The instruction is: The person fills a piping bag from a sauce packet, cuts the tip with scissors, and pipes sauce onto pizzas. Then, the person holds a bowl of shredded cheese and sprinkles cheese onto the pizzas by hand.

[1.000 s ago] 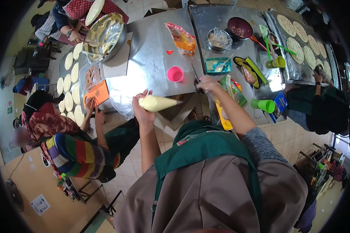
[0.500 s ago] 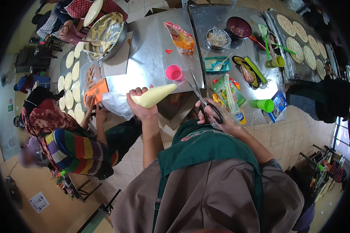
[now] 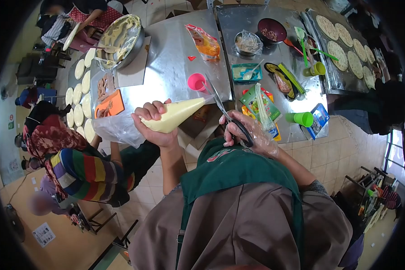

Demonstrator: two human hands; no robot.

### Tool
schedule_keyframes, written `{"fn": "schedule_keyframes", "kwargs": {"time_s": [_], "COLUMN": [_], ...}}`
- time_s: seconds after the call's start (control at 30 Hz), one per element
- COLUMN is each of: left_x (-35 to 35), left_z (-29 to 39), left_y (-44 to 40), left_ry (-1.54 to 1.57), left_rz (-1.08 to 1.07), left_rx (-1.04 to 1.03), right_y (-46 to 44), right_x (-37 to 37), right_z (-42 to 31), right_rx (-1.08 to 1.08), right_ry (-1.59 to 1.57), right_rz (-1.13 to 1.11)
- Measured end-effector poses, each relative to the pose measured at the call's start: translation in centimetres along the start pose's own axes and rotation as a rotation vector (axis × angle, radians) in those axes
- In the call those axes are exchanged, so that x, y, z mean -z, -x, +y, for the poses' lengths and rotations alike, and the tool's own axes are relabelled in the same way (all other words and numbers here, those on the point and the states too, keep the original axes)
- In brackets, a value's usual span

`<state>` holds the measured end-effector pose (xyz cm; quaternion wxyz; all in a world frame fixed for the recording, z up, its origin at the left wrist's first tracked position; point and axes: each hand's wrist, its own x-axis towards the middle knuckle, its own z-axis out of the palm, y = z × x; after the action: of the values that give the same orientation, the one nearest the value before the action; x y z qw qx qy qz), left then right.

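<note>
A: Nearest us, the green apron, and just past it we have the right hand, in a clear plastic glove, closed round the black handles of the scissors.

B: And the blades? We see them parted, pointing away from us!

A: Across to the left hand: bare, fingers wrapped firmly round a piping bag, pale yellow inside, its tip slanting up to the right.

B: So that bag is held up at the near edge of the table, tip right by the scissors. Between the blades?

A: We can't tell; tip and blades overlap in our view.

B: Further on we go: a green cup over to the right, a green packet nearer the middle, an orange board on the left.

A: Then the pink cup, near the blade points.

B: Deeper, we spot an orange bag, a small bowl wrapped in plastic, a big metal bowl left.

A: And far right, flat dough rounds in rows!
</note>
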<state>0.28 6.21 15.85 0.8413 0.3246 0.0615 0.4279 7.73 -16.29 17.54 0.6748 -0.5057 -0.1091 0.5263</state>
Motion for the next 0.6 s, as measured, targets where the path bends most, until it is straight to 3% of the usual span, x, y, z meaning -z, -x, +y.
{"fn": "schedule_keyframes", "kwargs": {"time_s": [0.4,0.5,0.6], "left_x": [-0.9,-0.9,-0.8], "left_z": [0.3,0.2,0.0], "left_y": [0.0,0.0,-0.2], "left_ry": [-0.066,-0.058,-0.055], "left_rz": [-0.12,-0.139,-0.152], "left_rx": [-0.042,-0.046,-0.052], "right_y": [0.0,-0.1,-0.3], "right_x": [-0.2,0.2,0.4], "right_z": [-0.9,-1.0,-0.7], "right_rx": [-0.046,-0.043,-0.05], "right_ry": [-0.059,0.104,0.074], "right_rz": [0.045,-0.006,0.001]}}
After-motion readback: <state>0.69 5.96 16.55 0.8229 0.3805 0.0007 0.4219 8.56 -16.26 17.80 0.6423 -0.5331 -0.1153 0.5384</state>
